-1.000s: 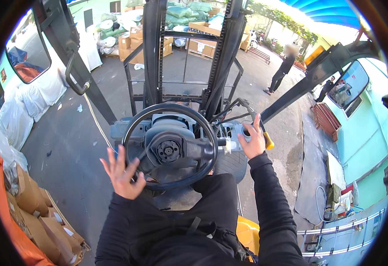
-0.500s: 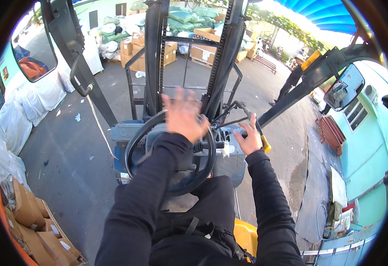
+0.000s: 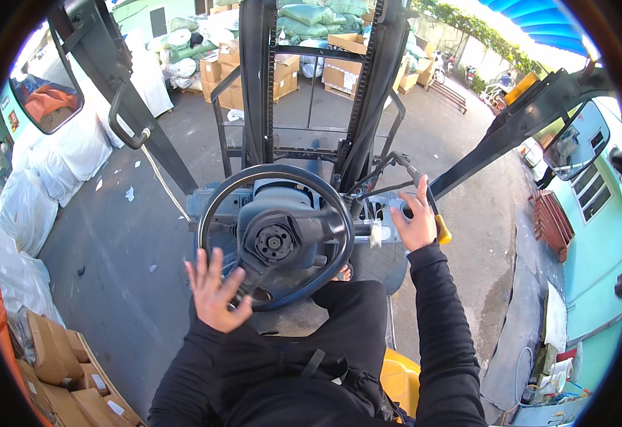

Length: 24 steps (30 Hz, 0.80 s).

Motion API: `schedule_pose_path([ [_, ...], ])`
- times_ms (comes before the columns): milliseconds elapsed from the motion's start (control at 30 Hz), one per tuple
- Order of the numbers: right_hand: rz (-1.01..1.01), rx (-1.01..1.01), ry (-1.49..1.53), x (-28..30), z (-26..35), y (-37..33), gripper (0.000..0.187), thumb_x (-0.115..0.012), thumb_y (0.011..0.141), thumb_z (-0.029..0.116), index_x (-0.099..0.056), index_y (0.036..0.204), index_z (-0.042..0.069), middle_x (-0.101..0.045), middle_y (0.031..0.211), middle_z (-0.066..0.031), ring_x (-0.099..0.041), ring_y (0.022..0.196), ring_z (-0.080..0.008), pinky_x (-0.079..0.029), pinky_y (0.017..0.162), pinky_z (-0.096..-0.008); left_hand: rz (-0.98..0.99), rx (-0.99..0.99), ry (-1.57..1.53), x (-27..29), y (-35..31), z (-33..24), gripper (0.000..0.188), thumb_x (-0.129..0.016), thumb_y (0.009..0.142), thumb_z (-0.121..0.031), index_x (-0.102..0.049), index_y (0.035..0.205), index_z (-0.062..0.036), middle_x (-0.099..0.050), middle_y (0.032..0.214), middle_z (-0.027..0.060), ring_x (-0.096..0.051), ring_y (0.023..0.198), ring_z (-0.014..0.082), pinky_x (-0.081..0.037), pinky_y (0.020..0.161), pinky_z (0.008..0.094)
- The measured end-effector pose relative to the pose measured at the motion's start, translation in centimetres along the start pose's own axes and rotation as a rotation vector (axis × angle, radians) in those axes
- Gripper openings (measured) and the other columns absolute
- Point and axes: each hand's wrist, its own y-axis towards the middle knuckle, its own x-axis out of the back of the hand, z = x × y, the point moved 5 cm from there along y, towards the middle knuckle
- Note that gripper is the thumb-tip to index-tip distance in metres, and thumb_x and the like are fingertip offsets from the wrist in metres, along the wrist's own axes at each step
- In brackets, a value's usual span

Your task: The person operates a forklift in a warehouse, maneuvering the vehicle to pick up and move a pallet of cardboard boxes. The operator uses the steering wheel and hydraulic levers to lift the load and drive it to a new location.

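A black steering wheel with a round hub stands in front of me. My left hand is at its lower left rim, fingers spread and palm down; whether it presses on the rim I cannot tell. To the right of the wheel, my right hand is held over the control panel, index finger stretched up and thumb apart, the other fingers partly hidden. Beside it runs a dark lever with a yellow end. I see nothing gripped in either hand.
Ahead rises the forklift mast. Behind it lie cardboard boxes and green sacks. White wrapped bundles line the left side, with open cartons nearer. Red-brown racks stand by the right wall.
My left hand has swept from the top of the wheel down to its lower left. My right hand stays by the lever. The whole view has shifted slightly.
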Motion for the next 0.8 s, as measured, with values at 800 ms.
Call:
schedule_pose_path([
  [800, -0.07, 0.056, -0.152, -10.6, -8.1, 17.4, 0.052, -0.076, 0.078, 0.009, -0.063, 0.127, 0.002, -0.022, 0.166, -0.0288, -0.031, 0.151, -0.0459, -0.035, 0.119, -0.0467, -0.411, 0.018, -0.012, -17.9, 41.3, 6.5, 0.034, -0.071, 0.078, -0.031, -0.079, 0.105, -0.0123, -0.07, 0.13, 0.0069, -0.049, 0.139, 0.0344, -0.015, 0.122, 0.0661],
])
